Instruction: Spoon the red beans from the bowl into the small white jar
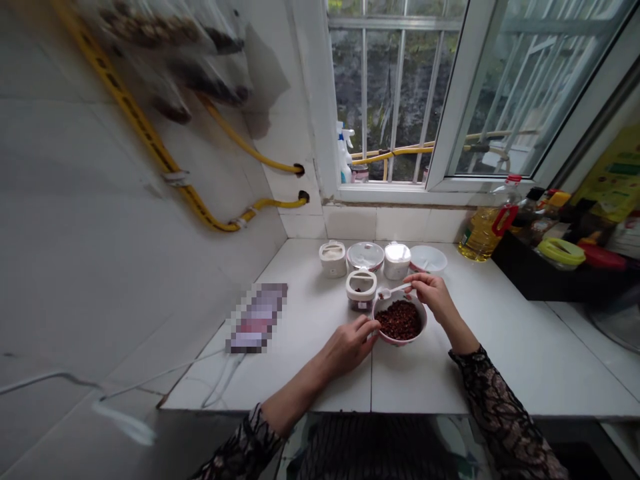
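Note:
A bowl (399, 341) full of small dark red-brown pieces (400, 321) stands on the white tiled counter. My left hand (353, 341) holds the bowl's left rim between thumb and fingers. Above the bowl's far side, my right hand (427, 291) pinches the handle of a small white spoon (399, 289). The spoon's head points left, with a few dark bits on it. Just behind the bowl, to the left, sits a clear jar (361, 303) with a white lid frame and dark contents.
Behind stand two white-lidded jars (333, 260) (397, 261), a covered bowl (365, 256) and a white bowl (428, 259). A blurred phone-like object (257, 319) with a cable lies left. An oil bottle (483, 230) and a black condiment box (535, 273) stand right, below the window.

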A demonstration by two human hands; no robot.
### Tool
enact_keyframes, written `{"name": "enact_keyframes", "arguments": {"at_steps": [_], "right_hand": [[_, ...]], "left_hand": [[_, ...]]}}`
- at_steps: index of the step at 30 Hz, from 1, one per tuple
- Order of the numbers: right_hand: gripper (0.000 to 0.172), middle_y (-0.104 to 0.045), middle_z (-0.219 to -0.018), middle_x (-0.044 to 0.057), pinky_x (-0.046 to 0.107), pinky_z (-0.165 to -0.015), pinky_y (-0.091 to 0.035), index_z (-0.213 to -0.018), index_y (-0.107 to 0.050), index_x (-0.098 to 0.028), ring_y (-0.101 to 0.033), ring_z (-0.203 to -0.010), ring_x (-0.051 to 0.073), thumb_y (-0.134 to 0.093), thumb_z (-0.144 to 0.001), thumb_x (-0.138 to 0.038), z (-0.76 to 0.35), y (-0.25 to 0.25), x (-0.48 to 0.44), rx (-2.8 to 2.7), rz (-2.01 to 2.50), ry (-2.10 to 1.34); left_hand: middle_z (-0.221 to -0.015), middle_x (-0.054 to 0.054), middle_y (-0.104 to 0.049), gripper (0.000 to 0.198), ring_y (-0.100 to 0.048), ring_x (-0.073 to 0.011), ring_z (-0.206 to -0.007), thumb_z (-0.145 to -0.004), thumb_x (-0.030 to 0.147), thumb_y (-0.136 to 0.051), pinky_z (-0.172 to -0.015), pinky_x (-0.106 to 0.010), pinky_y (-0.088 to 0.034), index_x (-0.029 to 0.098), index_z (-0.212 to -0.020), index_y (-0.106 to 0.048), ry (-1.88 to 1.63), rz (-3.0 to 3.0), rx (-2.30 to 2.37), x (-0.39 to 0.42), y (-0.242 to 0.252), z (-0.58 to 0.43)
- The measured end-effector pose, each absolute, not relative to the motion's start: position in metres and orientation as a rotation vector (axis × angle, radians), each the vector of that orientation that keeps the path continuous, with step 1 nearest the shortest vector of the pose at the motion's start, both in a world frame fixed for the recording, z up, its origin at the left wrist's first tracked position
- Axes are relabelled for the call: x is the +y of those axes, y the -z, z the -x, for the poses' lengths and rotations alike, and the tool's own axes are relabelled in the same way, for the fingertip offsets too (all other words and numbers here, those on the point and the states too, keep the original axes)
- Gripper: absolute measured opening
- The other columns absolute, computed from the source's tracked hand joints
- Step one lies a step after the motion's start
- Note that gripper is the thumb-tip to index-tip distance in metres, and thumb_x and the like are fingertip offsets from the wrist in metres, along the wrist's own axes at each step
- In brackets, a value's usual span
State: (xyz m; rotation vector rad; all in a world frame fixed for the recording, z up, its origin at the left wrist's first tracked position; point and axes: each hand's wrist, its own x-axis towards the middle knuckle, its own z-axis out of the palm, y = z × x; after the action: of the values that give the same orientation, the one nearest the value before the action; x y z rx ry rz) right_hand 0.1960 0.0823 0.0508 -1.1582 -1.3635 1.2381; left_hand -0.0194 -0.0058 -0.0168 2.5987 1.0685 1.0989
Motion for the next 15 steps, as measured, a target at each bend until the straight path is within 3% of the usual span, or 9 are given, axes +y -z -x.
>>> {"name": "enact_keyframes", "arguments": {"at_steps": [4,7,9,12,15], "right_hand": [[0.028,-0.071,-0.069,0.004,0.024,-0.045,-0.041,-0.088,-0.070,-0.015,-0.046,-0.042,0.010,-0.055,-0.074,-0.035,-0.181,-0.053,0.076,-1.436,1.101,-1.024],[0.027,-0.074,-0.084,0.007,0.030,-0.065,-0.052,-0.096,-0.069,-0.017,-0.065,-0.068,0.018,-0.048,-0.086,-0.029,-0.170,-0.051,0.071,-1.643,0.995,-0.636],[0.028,-0.074,-0.094,0.009,0.033,-0.076,-0.053,-0.099,-0.069,-0.018,-0.069,-0.084,0.022,-0.044,-0.089,-0.021,-0.165,-0.048,0.068,-1.838,0.929,-0.405],[0.032,-0.073,-0.103,0.010,0.032,-0.074,-0.053,-0.103,-0.069,-0.019,-0.069,-0.087,0.023,-0.042,-0.086,-0.012,-0.164,-0.046,0.066,-2.073,0.884,-0.201],[0.030,-0.074,-0.097,0.009,0.031,-0.076,-0.053,-0.102,-0.068,-0.020,-0.069,-0.086,0.022,-0.042,-0.089,-0.013,-0.167,-0.047,0.066,-2.032,0.868,-0.185]], "left_hand": [[-0.091,-0.005,-0.059,0.018,-0.059,-0.0109,-0.062,-0.096,0.016,-0.043,-0.060,-0.022,-0.052,0.017,-0.111,-0.053,-1.119,-2.600,1.055,-0.006,0.016,0.020],[-0.091,-0.005,-0.060,0.019,-0.060,-0.0109,-0.064,-0.095,0.015,-0.044,-0.061,-0.022,-0.053,0.018,-0.111,-0.053,-1.110,-2.599,1.067,-0.006,0.016,0.020],[-0.090,-0.005,-0.060,0.019,-0.060,-0.0111,-0.065,-0.095,0.015,-0.044,-0.061,-0.022,-0.053,0.017,-0.111,-0.054,-1.113,-2.598,1.072,-0.006,0.017,0.019],[-0.089,-0.005,-0.059,0.018,-0.059,-0.0114,-0.064,-0.095,0.015,-0.043,-0.061,-0.022,-0.052,0.017,-0.110,-0.053,-1.122,-2.609,1.079,-0.006,0.017,0.019],[-0.089,-0.005,-0.059,0.018,-0.059,-0.0110,-0.063,-0.095,0.015,-0.043,-0.060,-0.022,-0.052,0.017,-0.110,-0.053,-1.112,-2.620,1.079,-0.006,0.015,0.020]]}}
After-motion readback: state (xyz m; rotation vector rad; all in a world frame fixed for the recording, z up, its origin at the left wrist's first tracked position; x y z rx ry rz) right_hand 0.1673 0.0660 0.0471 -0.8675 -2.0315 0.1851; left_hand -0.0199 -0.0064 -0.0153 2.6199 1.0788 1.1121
